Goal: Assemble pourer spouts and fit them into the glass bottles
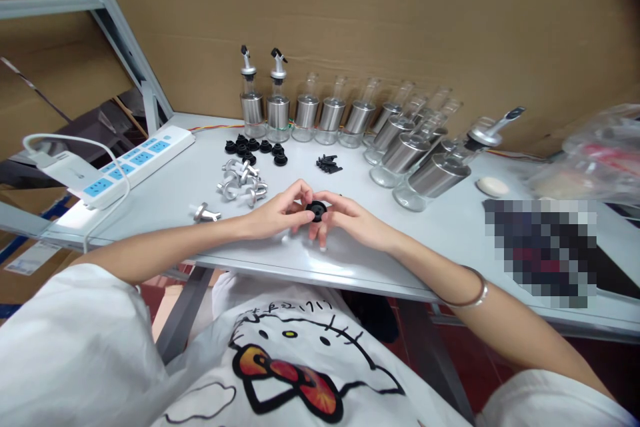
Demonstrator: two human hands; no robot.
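Observation:
A round black stopper (317,211) is held between both hands above the front of the table. My left hand (287,210) pinches it from the left with thumb and fingers. From the right, my right hand (345,217) grips its other side. Beyond my left hand lie silvery pourer spouts (245,180) in a loose pile, and one more spout (205,213) rests apart near my left forearm. Behind them sit several black stoppers (253,147). Small black spout tips (328,163) are heaped past my hands.
Glass bottles with steel sleeves (332,113) line the back; two at left and a front-right bottle (440,177) carry pourers. A power strip (135,163) with a cable stands left. At right are a white round object (493,186), plastic bags (595,153) and a blurred-out dark item (545,250).

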